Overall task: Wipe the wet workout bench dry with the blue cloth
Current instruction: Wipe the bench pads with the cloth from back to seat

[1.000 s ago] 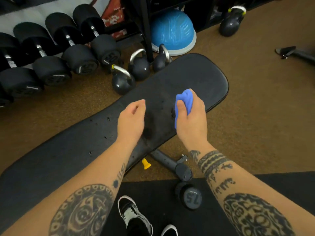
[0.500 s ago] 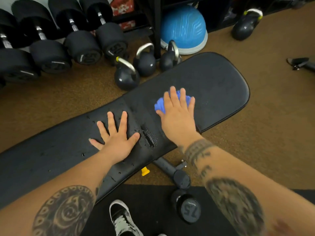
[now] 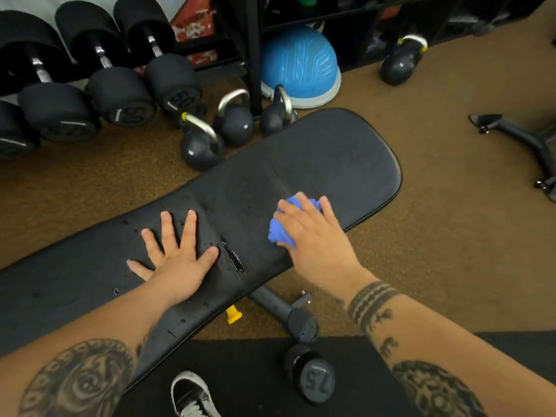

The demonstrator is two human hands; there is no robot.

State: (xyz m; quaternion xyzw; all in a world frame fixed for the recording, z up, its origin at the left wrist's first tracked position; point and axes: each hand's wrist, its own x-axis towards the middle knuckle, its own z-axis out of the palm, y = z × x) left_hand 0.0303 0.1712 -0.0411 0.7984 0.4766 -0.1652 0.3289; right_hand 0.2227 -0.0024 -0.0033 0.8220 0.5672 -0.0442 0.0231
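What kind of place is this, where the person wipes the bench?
Most likely a gym or weight room: a row of large black dumbbells, dark round kettlebells with metal handles, and a long black padded workout bench.

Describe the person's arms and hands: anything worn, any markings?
No gloves, rings, watch or sleeves show on the left hand or right hand. The left forearm carries a large round tattoo of dark concentric rings. The right forearm has striped bands at the wrist, small dark figures above them, and a big patterned tattoo near the elbow.
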